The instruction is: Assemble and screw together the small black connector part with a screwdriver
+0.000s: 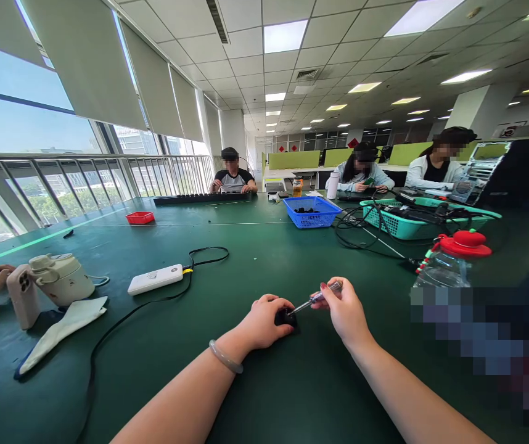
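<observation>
left hand (pixel 264 322) pinching black part (pixel 285 318), right hand (pixel 345 308) pinching screwdriver (pixel 305 304), blue basket (pixel 313 222) holding pieces (pixel 306 210)

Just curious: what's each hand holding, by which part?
Right hand: a screwdriver, by its handle. Left hand: a small black piece, apparently by its sides.

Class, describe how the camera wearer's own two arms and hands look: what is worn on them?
The left hand and right hand are ungloved, with reddish nail polish visible on both. A smooth, rounded grey bangle circles the left wrist; none shows on the right. No sleeves are in view.
</observation>
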### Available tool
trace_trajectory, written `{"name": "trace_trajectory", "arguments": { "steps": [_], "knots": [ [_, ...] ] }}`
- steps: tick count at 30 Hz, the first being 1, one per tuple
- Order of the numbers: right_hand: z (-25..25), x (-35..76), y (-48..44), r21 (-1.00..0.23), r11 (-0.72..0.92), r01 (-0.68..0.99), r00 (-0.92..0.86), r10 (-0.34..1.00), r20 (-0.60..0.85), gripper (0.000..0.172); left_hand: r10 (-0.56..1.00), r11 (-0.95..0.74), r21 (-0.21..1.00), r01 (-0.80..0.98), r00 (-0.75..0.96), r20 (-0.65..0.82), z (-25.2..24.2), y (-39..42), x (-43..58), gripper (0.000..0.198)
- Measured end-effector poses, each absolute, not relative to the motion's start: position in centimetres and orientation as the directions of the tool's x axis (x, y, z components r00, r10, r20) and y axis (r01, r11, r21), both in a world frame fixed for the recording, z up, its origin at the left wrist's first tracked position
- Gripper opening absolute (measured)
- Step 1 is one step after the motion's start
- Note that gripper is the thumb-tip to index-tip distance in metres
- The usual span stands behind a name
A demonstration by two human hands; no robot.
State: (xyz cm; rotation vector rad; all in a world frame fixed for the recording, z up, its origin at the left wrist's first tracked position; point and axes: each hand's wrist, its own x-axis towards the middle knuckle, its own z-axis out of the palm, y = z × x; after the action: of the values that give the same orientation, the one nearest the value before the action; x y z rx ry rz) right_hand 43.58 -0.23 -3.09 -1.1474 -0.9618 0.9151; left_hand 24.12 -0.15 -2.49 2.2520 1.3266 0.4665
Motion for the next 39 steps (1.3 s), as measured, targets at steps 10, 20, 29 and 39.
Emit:
{"name": "trace_trajectory", "arguments": {
  "steps": [10, 20, 29, 39],
  "knots": [
    [-2.4, 43.9, -0.3, -0.976, 0.068, -0.206, 0.262, 0.965, 0.012, 0.049, 0.872, -0.419, 0.561, 0.714, 0.488, 0.030, -2.2, -0.2, 24.1, 0.042],
    [-2.8, 43.3, -0.5, -0.932, 0.040, -0.361, 0.323, 0.942, -0.085, 0.043, 0.866, -0.427, 0.562, 0.708, 0.499, 0.028, -2.1, -0.3, 24.2, 0.044],
    [-3.9, 43.2, -0.1, -0.922, 0.130, -0.365, 0.360, 0.933, -0.011, 0.041, 0.871, -0.423, 0.565, 0.709, 0.491, 0.035, -2.3, -0.2, 24.2, 0.047],
    [-4.1, 42.8, -0.1, -0.919, 0.153, -0.363, 0.411, 0.912, -0.010, 0.040, 0.866, -0.440, 0.567, 0.696, 0.496, 0.063, -2.6, -0.1, 24.1, 0.045]
  ]
}}
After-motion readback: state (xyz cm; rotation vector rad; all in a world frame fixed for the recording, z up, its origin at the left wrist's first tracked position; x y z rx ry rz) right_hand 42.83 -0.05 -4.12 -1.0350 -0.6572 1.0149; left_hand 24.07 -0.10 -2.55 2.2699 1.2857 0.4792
